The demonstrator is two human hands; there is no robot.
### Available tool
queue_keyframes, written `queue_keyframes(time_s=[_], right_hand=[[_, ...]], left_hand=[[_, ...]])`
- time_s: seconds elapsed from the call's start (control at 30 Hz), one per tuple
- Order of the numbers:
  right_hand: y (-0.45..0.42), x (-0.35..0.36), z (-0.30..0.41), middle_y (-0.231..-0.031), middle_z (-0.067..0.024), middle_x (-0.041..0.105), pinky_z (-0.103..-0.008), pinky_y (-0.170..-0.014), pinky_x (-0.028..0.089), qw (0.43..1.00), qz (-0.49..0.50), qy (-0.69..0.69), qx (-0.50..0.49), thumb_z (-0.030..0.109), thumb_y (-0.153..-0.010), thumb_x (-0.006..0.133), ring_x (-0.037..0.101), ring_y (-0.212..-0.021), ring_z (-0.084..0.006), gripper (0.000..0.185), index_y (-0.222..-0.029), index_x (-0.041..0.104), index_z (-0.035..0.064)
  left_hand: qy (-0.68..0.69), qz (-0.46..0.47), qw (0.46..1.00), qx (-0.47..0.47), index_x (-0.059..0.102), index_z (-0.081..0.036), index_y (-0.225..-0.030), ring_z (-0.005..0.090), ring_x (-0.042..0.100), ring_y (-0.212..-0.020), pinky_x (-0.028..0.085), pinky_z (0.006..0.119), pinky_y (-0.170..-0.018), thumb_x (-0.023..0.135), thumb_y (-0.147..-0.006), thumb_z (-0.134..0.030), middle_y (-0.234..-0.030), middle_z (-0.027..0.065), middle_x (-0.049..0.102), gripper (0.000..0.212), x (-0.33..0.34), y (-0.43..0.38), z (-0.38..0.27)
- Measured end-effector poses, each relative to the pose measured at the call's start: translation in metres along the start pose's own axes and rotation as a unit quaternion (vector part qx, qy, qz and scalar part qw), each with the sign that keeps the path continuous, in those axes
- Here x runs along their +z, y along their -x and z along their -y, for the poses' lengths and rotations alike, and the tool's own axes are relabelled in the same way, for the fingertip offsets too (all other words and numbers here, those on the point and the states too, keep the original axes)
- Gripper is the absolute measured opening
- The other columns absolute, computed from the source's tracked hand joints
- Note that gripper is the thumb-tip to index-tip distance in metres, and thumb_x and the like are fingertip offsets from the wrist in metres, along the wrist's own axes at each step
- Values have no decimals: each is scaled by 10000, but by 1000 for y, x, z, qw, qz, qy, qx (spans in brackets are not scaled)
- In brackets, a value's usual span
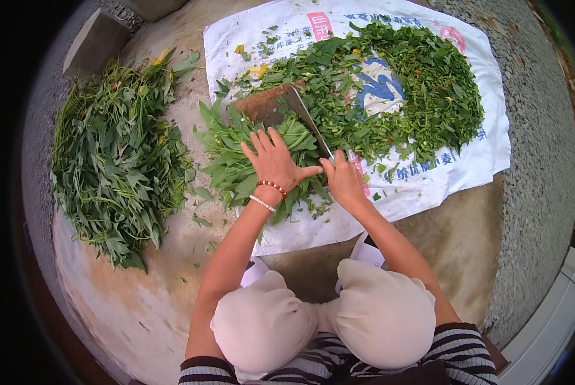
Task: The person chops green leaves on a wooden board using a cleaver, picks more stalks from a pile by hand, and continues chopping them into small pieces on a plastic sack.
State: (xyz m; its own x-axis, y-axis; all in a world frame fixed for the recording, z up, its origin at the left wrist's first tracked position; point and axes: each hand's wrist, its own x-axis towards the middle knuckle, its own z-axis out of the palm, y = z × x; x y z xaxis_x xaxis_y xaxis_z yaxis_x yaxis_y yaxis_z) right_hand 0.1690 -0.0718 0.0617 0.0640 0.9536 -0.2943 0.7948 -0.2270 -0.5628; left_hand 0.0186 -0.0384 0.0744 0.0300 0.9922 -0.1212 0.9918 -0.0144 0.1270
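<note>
My left hand (274, 162) lies spread, palm down, on a bunch of leafy green stems (229, 159), pressing it against a worn wooden chopping board (261, 105). Two bead bracelets circle that wrist. In my right hand (345, 180) is the handle of a cleaver (309, 120). Its broad blade stands on edge at the bunch's right end, angled away to the upper left. The left thumb reaches close to the right hand's fingers. Chopped greens (427, 86) spread over the white woven sack (475, 168) to the right of the blade. Leaves hide the board's near part.
A large heap of uncut leafy vines (119, 163) lies on the concrete floor (138, 308) at left. Behind it stands a concrete block (96, 42). Gravel (532, 192) borders the right side. My knees (326, 313) are close below the sack's near edge.
</note>
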Motion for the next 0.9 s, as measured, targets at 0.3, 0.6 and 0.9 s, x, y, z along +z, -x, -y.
queue_keyframes(time_s=[0.3,0.6,0.9], right_hand=[[-21,-79,55,-591,-168,558,-431,-486,404,971,-59,-177,-151,262,-913,532,563,-543,-375,275,-857,483,-3],[-39,-35,6,-641,-244,584,-500,-568,454,986,48,102,-123,339,-910,521,581,-670,-451,361,-873,473,-18],[-40,-80,70,-532,-151,489,-413,-448,366,947,-68,-236,-206,251,-908,555,529,-499,-362,266,-860,463,5]], left_hand=[[-46,36,994,96,444,-24,-1044,255,486,-915,369,362,-848,845,-512,-366,-918,98,472,749,21,-19,28],[-133,64,968,204,427,-72,-931,221,578,-803,416,332,-717,843,-538,-358,-830,70,538,640,17,-42,29],[-120,54,969,211,420,-70,-936,222,552,-804,397,337,-716,836,-553,-333,-827,73,513,624,18,-38,38]])
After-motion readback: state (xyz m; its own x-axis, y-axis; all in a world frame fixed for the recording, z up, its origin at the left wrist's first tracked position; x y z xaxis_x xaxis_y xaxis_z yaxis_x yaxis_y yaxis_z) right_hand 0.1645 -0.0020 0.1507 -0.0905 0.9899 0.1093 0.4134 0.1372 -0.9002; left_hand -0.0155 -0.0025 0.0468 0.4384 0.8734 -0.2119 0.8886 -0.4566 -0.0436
